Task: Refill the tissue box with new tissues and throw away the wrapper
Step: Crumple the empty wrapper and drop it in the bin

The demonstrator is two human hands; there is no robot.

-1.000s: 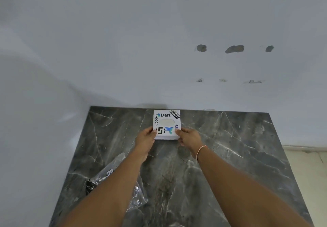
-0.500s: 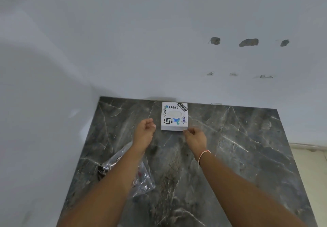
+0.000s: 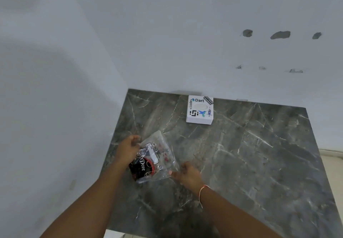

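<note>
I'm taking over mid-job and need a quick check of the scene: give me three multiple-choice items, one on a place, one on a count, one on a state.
1. Where is the tissue box?
A. at the counter's back edge by the wall
B. in the left hand
C. on the floor

2. How many hands touch the tissue box?
A. two
B. one
C. none

3. What state is the wrapper in?
A. lying untouched
B. lifted in the left hand
C. folded flat under the box

Answers:
1 A, it sits on the marble counter against the wall.
2 C, both hands are nearer the camera.
3 B, left fingers grip its edge while the right hand reaches toward it.
</note>
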